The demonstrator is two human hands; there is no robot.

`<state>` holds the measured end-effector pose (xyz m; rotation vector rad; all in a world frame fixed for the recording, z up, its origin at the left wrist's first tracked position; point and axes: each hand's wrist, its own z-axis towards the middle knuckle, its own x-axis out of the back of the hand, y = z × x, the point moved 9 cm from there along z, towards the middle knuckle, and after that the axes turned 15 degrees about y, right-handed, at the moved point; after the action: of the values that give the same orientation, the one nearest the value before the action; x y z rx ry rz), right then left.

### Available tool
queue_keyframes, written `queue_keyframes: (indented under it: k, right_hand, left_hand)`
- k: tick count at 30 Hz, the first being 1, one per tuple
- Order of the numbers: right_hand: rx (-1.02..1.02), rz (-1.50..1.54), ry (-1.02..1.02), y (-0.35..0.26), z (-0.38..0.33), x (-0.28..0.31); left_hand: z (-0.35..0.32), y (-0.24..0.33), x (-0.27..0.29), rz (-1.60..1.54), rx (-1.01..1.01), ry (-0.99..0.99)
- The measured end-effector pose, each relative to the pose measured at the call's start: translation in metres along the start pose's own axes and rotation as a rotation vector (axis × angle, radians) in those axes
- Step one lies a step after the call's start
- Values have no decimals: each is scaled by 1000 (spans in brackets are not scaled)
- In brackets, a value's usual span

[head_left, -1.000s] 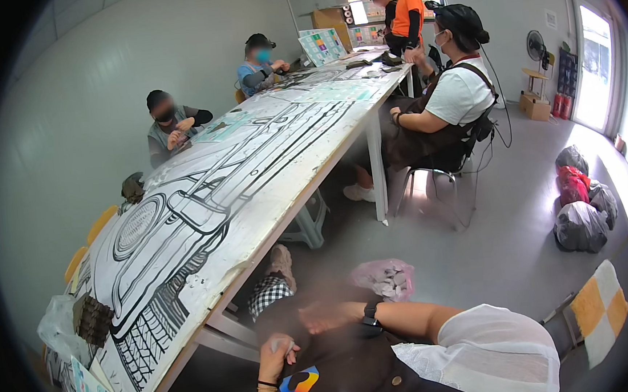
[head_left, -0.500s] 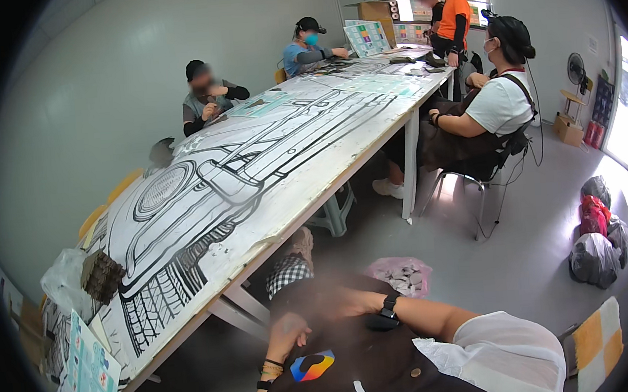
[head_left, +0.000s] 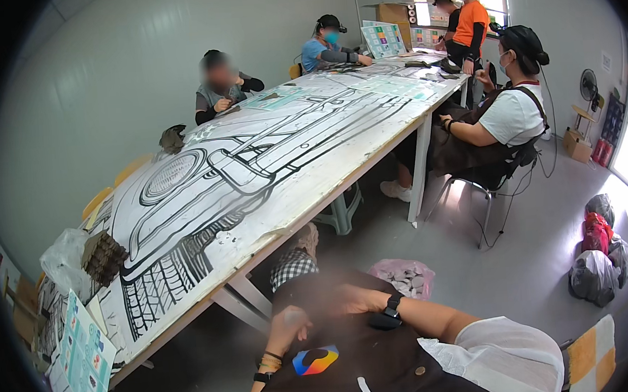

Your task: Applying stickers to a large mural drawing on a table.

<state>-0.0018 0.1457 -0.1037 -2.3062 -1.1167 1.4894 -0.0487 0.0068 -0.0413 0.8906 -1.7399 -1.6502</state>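
Observation:
My left hand (head_left: pixel 288 326) rests over the dark brown apron (head_left: pixel 384 358) on my lap, its visible fingers curled inward. Close beside it, my right hand (head_left: pixel 359 299) reaches in from the right, a black watch (head_left: pixel 390 310) on its wrist. A blurred patch covers the space between the hands and hides the right fingertips. Whatever the hands hold, if anything, cannot be made out. Dark bands circle my left wrist.
A long white table (head_left: pixel 259 247) with a black line drawing runs along my left. Stacked brown pieces (head_left: pixel 104 259) and a plastic bag (head_left: pixel 64 261) stand on it. Below lies a pink bag of grey pieces (head_left: pixel 407 277). Several people sit or stand around the table; filled bags (head_left: pixel 595 277) lie right.
The view has turned slightly left, so the table and people sit farther right in it. The seated person at right has raised a hand. My hands stay close together on my lap.

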Motion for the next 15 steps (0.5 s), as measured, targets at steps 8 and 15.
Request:
queue_keyframes:
  k: [8, 15]
  right_hand:
    - [-10, 10, -20, 1, 6, 2]
    - [-2, -13, 0, 2, 6, 6]
  left_hand:
    - [0, -2, 0, -44, 18, 14]
    - [1, -4, 0, -37, 24, -1]
